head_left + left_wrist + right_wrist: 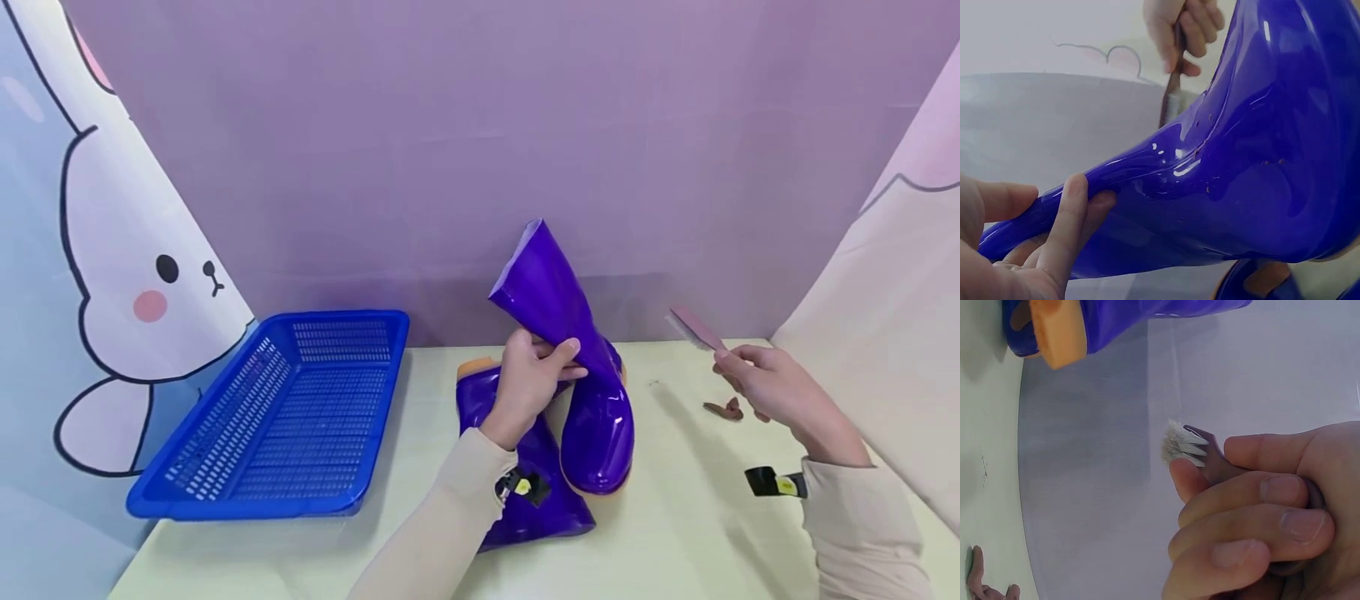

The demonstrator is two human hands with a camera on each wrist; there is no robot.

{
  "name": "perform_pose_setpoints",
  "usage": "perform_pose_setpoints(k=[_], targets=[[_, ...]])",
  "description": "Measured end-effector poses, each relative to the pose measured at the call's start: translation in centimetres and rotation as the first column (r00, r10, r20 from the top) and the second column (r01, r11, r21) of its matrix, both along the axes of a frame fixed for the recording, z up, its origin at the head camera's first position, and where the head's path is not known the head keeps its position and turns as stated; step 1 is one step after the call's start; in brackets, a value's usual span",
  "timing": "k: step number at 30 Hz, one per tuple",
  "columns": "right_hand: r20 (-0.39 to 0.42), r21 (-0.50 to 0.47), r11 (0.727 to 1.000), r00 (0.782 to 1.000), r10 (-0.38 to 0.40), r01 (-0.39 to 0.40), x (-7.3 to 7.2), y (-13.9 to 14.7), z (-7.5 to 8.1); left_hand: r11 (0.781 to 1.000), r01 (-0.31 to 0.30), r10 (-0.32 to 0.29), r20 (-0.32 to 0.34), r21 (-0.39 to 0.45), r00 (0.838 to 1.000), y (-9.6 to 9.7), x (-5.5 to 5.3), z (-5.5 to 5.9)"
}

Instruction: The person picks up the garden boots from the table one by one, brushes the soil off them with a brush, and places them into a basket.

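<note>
A glossy purple rubber boot (603, 417) leans to the left, its toe facing me. My left hand (525, 379) grips its shaft, the thumb lying across the front. Small dark specks dot the boot (1235, 156) in the left wrist view. Whether its sole touches the table cannot be told. A second purple boot (540, 510) lies on its side underneath, partly hidden by my left forearm. To the right, my right hand (780, 392) holds a pinkish-brown brush (699, 327) by the handle. Its pale bristles show in the right wrist view, apart from the boot.
A blue plastic basket (399, 367) with slotted walls stands on the left of the pale table (675, 533). Below my right hand lies a small brown, crumpled piece (726, 408). A purple backdrop (480, 150) rises behind, with printed cloth on both sides.
</note>
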State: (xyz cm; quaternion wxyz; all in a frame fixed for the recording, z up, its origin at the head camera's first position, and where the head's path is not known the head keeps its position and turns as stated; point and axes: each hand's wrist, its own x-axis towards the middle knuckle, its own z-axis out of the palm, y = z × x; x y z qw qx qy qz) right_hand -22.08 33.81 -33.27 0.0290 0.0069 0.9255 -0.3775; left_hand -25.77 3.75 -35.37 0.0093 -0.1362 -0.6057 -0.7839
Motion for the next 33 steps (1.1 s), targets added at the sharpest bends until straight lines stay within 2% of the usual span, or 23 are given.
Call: perform_pose_setpoints(k=[6, 12, 16, 20, 25, 33], targets=[[0.011, 0.007, 1.000, 1.000, -0.004, 0.004, -0.4, -0.5, -0.5, 0.999, -0.036, 0.036, -0.023, 0.002, 0.999, -1.7, -0.3, 0.8], [0.009, -0.027, 0.999, 1.000, 0.029, -0.028, -1.3, -1.3, -1.0, 0.994, -0.098, 0.097, -0.032, -0.040, 0.995, -4.5, -0.6, 2.1], [0.007, -0.007, 1.000, 1.000, 0.024, -0.024, -1.5, -0.9, -1.0, 0.989, -0.122, 0.121, -0.018, -0.079, 0.992, -6.1, -0.9, 3.6], [0.010, 0.006, 1.000, 1.000, 0.003, -0.003, -1.1, -0.1, -1.0, 0.984, -0.136, 0.133, -0.034, -0.113, 0.991, -7.6, -1.5, 5.7], [-0.001, -0.014, 1.000, 1.000, -0.021, 0.021, -0.7, 0.5, -1.1, 0.971, -0.167, 0.151, -0.104, -0.171, 0.983, -10.4, -2.0, 8.1], [-0.007, -0.027, 0.999, 1.000, -0.022, 0.022, -0.9, 0.0, -0.9, 0.927, -0.231, 0.192, -0.155, -0.295, 0.969, -15.7, -1.8, 9.8]])
